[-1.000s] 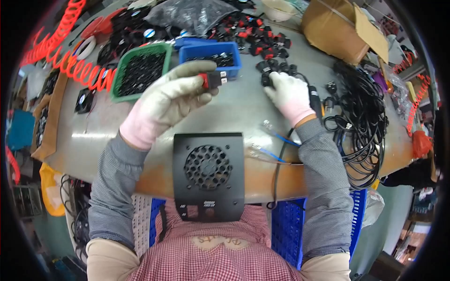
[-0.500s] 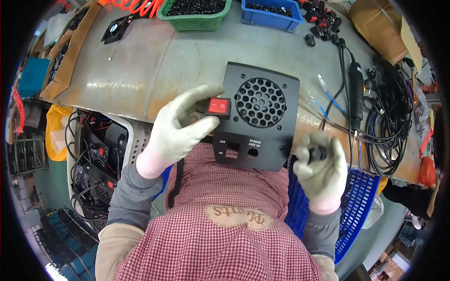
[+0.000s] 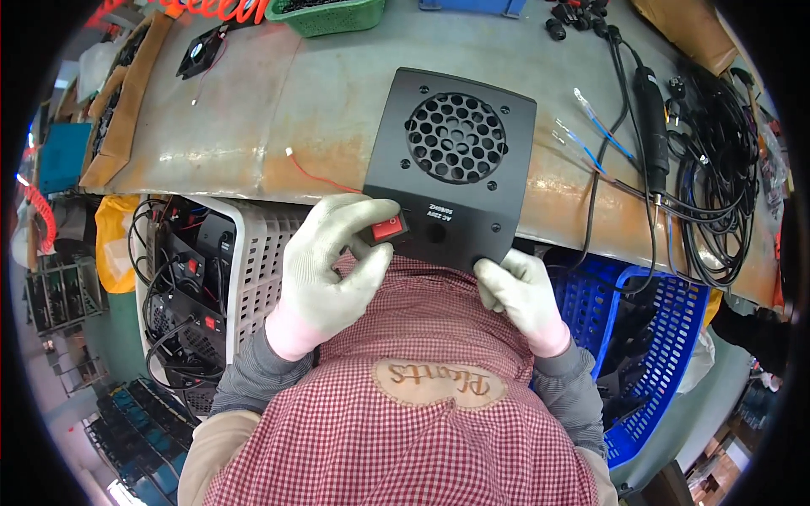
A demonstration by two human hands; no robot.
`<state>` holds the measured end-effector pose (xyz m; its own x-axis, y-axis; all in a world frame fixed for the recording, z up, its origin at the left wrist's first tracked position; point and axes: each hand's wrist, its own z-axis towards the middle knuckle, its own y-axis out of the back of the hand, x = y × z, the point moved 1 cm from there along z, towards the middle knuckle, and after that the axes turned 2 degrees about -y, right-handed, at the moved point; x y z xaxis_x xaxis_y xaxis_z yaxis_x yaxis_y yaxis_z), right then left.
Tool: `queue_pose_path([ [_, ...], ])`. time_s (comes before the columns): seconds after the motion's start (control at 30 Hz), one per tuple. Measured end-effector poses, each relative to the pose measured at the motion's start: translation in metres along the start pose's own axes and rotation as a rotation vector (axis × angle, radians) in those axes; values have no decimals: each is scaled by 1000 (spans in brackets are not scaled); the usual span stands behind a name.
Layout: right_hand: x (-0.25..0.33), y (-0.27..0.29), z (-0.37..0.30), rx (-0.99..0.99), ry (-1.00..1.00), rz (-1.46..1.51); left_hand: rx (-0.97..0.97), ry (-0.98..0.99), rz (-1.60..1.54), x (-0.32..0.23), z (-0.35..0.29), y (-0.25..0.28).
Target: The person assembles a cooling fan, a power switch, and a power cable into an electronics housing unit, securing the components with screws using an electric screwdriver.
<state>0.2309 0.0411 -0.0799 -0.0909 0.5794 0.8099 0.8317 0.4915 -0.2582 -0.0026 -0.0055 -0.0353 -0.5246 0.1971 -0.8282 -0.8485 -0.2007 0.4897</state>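
Observation:
A black metal panel (image 3: 460,196) with a round honeycomb grille leans at the near edge of the worktable, its lower part over my lap. My left hand (image 3: 325,261), in a white glove, pinches a red rocker switch (image 3: 388,228) between thumb and fingers. The switch lies over the panel's lower left part, and the cutout there is hidden; whether it sits in the hole I cannot tell. My gloved right hand (image 3: 523,291) is closed on the panel's lower right corner. A thin red wire (image 3: 314,175) with a white plug emerges beside the panel's left edge.
On the metal table (image 3: 236,126) lie a small black fan (image 3: 201,52), a green basket (image 3: 337,18), a corded black tool (image 3: 650,126) and coiled black cables (image 3: 717,185). A white crate (image 3: 261,253) of black units stands left, a blue basket (image 3: 654,371) right.
My right hand has come in from the right and taken hold of the panel's corner. The switch has moved down to the panel's lower left. The view has shifted, and the red wire now shows.

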Motion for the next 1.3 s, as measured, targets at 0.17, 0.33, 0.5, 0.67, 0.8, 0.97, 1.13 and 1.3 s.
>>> queue_pose_path([
  [0.17,4,-12,-2,136,67,-52,-38,127,165,-9,-3,7],
  [0.33,3,-17,0,162,7,11,140,235,338,-20,-2,16],
  [0.5,-2,-13,3,212,-2,-19,226,87,490,-16,4,20],
  [0.67,4,-9,4,273,26,-68,347,87,558,-16,11,14],
  [0.8,-5,1,4,343,113,-23,219,-128,560,-9,6,21],
  [0.97,-6,2,4,362,81,28,262,-96,455,-11,10,23],
  [1.13,-9,1,4,367,147,-2,136,178,135,3,-1,29],
  [1.3,-10,3,2,357,230,-167,185,790,-273,4,-8,27],
])
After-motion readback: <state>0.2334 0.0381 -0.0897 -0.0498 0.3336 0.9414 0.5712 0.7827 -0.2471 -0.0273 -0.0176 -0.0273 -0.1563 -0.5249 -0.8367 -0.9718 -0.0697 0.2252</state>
